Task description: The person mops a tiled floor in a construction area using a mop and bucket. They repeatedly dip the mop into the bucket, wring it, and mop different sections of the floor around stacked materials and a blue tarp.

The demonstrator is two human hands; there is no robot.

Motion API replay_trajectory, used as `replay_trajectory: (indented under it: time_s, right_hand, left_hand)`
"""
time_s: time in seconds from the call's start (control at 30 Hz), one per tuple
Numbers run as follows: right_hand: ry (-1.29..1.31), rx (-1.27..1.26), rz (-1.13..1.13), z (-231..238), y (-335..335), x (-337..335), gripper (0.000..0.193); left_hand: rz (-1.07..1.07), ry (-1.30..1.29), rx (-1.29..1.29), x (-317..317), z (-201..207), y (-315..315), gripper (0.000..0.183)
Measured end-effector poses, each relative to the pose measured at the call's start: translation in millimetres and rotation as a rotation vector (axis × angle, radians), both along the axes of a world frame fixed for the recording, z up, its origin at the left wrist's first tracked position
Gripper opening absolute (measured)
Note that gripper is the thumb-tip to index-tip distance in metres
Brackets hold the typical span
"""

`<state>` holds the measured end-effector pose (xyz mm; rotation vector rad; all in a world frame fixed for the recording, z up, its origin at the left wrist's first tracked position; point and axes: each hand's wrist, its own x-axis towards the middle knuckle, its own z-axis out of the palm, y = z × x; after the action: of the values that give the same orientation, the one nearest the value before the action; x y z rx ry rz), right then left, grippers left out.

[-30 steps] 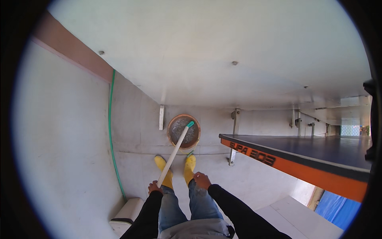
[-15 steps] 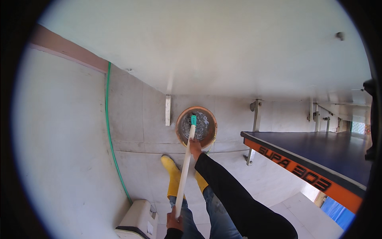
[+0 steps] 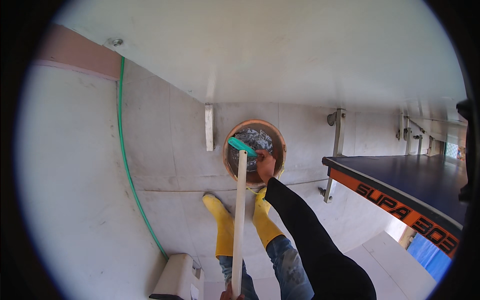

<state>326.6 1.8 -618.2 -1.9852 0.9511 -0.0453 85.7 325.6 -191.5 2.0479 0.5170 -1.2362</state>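
pinching green piece (image 3: 241, 145) at pole (image 3: 240, 210) tip.
right hand (image 3: 266, 165) grips it, left hand (image 3: 227, 293) the pole; alignment seems unfinished.

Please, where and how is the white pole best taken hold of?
Probably around the lower part of the white pole, coming from the person's own side: the shaft is long, slim and straight, easy to wrap, and its lower end points toward the body, where the left hand holds it. The upper end seems less handy: the green piece sits crosswise there, its right end in the right hand.
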Motion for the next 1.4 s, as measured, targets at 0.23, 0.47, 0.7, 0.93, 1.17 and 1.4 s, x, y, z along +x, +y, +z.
replay_trajectory:
  time_s: [0.23,0.47,0.7,0.93,1.17,1.4]
  right_hand:
    - [0.642,-0.149,-0.044,-32,-9,-13,0.024]
    - [0.293,1.300,-0.765,20,35,-19,0.038]
    - [0.254,1.248,-0.625,174,65,-40,0.036]
    - [0.201,1.421,-0.549,319,78,-75,0.037]
    - [0.473,1.327,-0.028,344,19,-129,0.049]
    - [-0.189,1.774,-0.793,216,-16,-63,0.056]
  left_hand:
    - [0.126,-0.081,-0.109,-7,6,9,0.054]
    - [0.551,0.356,-0.272,16,6,-11,0.054]
    - [1.250,1.005,-0.922,88,-84,-59,0.082]
    - [1.297,0.863,-1.568,232,-245,-194,0.133]
    - [1.454,0.719,-1.612,242,-211,-239,0.088]
    - [1.657,0.831,-1.482,243,-203,-249,0.073]
